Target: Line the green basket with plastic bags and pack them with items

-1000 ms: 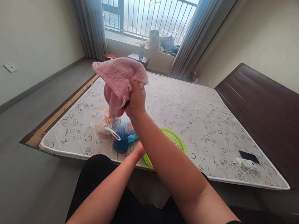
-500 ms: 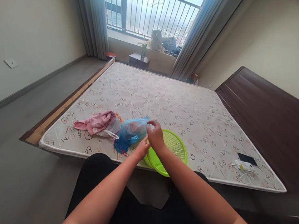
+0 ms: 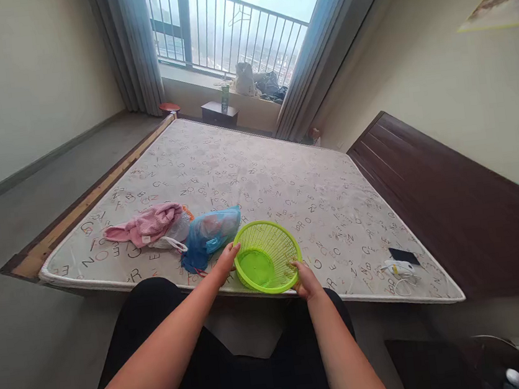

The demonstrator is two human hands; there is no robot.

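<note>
A lime-green plastic basket (image 3: 257,267) with mesh sides is held at the near edge of the mattress, its mouth tilted toward me. My left hand (image 3: 228,262) grips its left rim, thumb on the inside. On the right side, my right hand (image 3: 305,280) is closed around the rim, some fingers showing through the mesh. Nothing can be seen inside the basket. Just left of it lies a blue plastic bag (image 3: 210,232) with roundish, pinkish contents. Beside that are a whitish clear bag (image 3: 177,231) and a pink fuzzy cloth (image 3: 148,224).
The letter-printed mattress (image 3: 256,163) stretches ahead on a wooden bed frame (image 3: 86,200). A dark flat device (image 3: 404,256) and a white charger with cable (image 3: 399,268) lie at the right. The dark headboard (image 3: 424,201) rises beyond them. A nightstand (image 3: 219,115) stands at the far side.
My right hand has moved from above the blue bag to the basket's right rim. The basket has turned, so its inside now shows. The view has shifted a little to the right.
</note>
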